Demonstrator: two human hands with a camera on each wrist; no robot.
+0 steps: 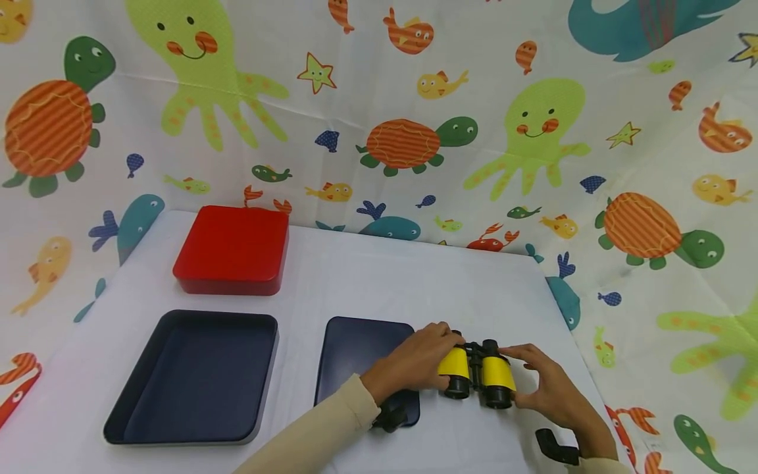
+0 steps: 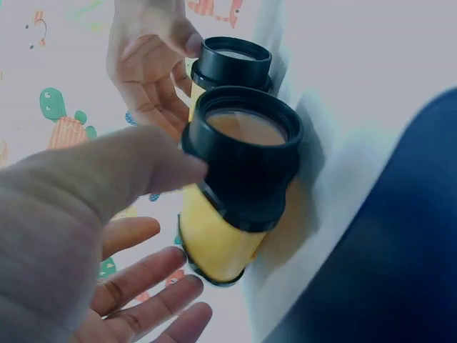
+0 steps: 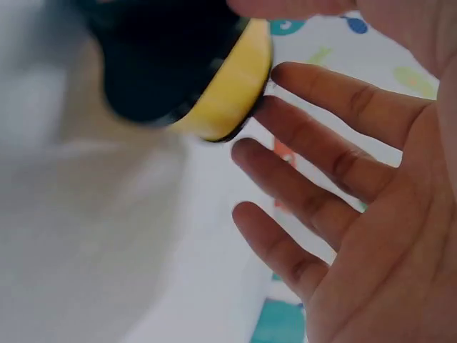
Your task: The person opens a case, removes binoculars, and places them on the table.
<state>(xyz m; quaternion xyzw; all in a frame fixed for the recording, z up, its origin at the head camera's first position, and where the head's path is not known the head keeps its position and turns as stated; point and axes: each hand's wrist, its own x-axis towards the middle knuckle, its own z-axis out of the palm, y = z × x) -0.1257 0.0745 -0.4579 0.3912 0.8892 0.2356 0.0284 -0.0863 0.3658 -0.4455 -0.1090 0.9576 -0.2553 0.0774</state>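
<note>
A pair of yellow and black binoculars [image 1: 499, 374] is at the right of the white table, its two barrels side by side. My left hand [image 1: 417, 361] grips the left barrel, thumb at the near end and fingers at the far end. On the other side, my right hand [image 1: 553, 394] holds the right barrel the same way. In the left wrist view, the thumb [image 2: 153, 168] lies against the black end of a barrel [image 2: 218, 239]. The right wrist view shows spread fingertips [image 3: 275, 114] at the barrel's yellow and black edge.
Left of the binoculars lies a flat dark blue tray or lid [image 1: 355, 349], partly covered by my left arm. Further left sits a deep dark blue tray [image 1: 183, 378], with a red box [image 1: 231, 247] behind it. A sea-animal curtain [image 1: 331, 52] hangs behind the table.
</note>
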